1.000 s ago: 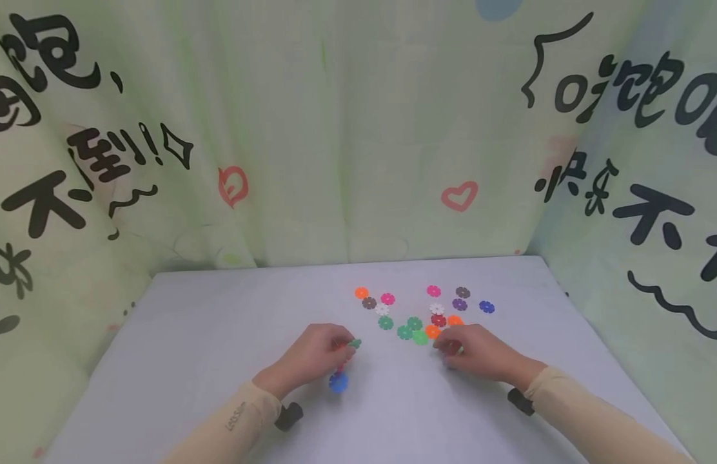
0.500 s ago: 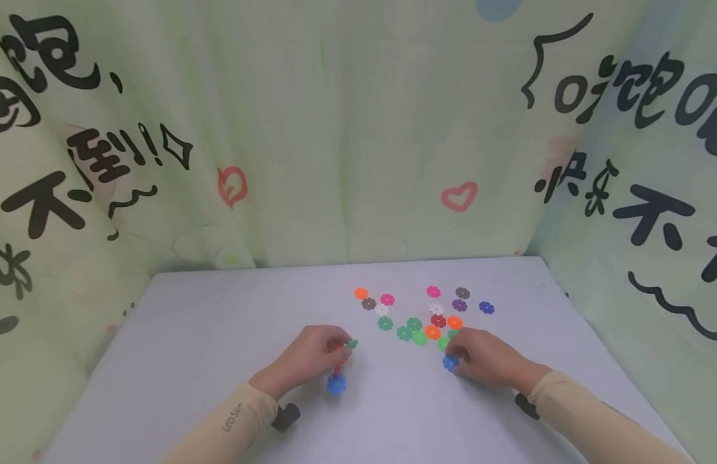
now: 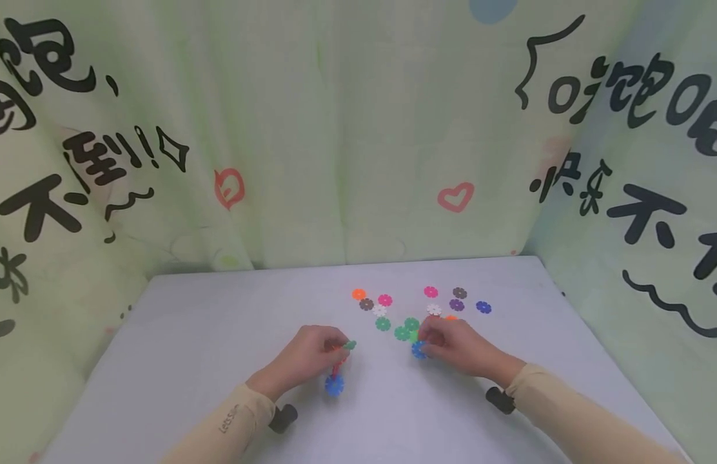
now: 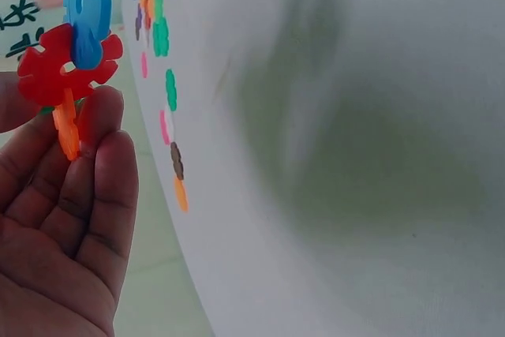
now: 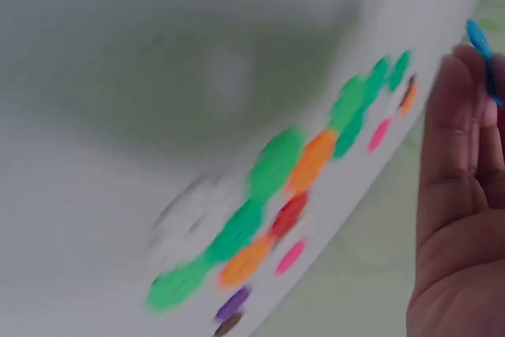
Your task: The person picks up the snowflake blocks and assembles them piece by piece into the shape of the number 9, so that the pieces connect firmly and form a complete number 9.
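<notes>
The left hand (image 3: 306, 356) pinched a small joined piece of toothed plastic discs above the left-centre of the table (image 3: 190, 348). In it a blue disc (image 3: 334, 385) hung nearest the person, slotted into a red disc (image 4: 43, 73), with an orange disc (image 4: 66, 133) fitted to the red one's edge; a green disc (image 3: 350, 345) showed at the fingertips. To the right, the right hand (image 3: 465, 348) pinched a single blue disc (image 3: 418, 350) between thumb and fingers, well apart from the joined piece. Just beyond this hand lay loose discs, among them a white disc (image 3: 433, 310) and a purple disc (image 3: 456, 305). Farther left, a brown disc (image 3: 366, 304) lay near a pink disc (image 3: 384, 300). A curtain (image 3: 387, 129) hung behind the table's far edge.
</notes>
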A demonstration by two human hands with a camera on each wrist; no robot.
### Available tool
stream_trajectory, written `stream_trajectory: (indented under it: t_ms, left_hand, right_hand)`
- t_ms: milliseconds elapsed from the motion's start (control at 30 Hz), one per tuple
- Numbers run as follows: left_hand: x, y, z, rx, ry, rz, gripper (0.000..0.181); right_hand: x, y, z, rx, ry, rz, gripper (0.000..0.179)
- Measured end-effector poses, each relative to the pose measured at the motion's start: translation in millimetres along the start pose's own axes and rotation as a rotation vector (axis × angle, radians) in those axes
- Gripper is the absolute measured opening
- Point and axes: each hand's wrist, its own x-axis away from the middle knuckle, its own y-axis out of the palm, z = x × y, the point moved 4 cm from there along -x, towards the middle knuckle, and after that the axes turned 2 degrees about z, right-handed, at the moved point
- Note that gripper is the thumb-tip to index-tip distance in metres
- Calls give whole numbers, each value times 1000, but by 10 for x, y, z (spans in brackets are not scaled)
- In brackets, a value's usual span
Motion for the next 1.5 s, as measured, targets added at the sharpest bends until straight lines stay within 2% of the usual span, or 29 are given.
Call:
stream_trajectory:
  t_ms: [67, 167, 267, 400, 633, 800, 1033, 1233, 1500]
  left_hand:
    - [1, 5, 6, 9, -6, -8, 12]
    - [0, 16, 27, 14, -1, -15, 12]
    - [-2, 26, 59, 8, 26, -21, 12]
    - [5, 37, 96, 2, 65, -28, 11]
    - [33, 37, 142, 24, 89, -26, 7]
    - [48, 47, 192, 60, 123, -34, 5]
    - [43, 24, 183, 65, 112, 5, 5]
    - [40, 34, 187, 89, 118, -7, 6]
    - [30, 65, 211, 56, 162, 25, 4]
  right_hand:
    - [-84, 75, -148, -118, 27, 9, 13]
    - [-199, 188, -370, -236, 57, 25, 10]
    - [-278, 276, -526, -292, 78, 40, 10]
    - [-321, 347, -615, -351, 112, 40, 9]
    - [-310, 389, -605, -435, 122, 42, 10]
    - [-299, 389, -573, -510, 171, 61, 14]
    - [-289, 344, -576, -483, 205, 103, 15]
    - [-253, 418, -601, -524, 207, 102, 16]
    - [-229, 434, -637, -568, 225, 113, 16]
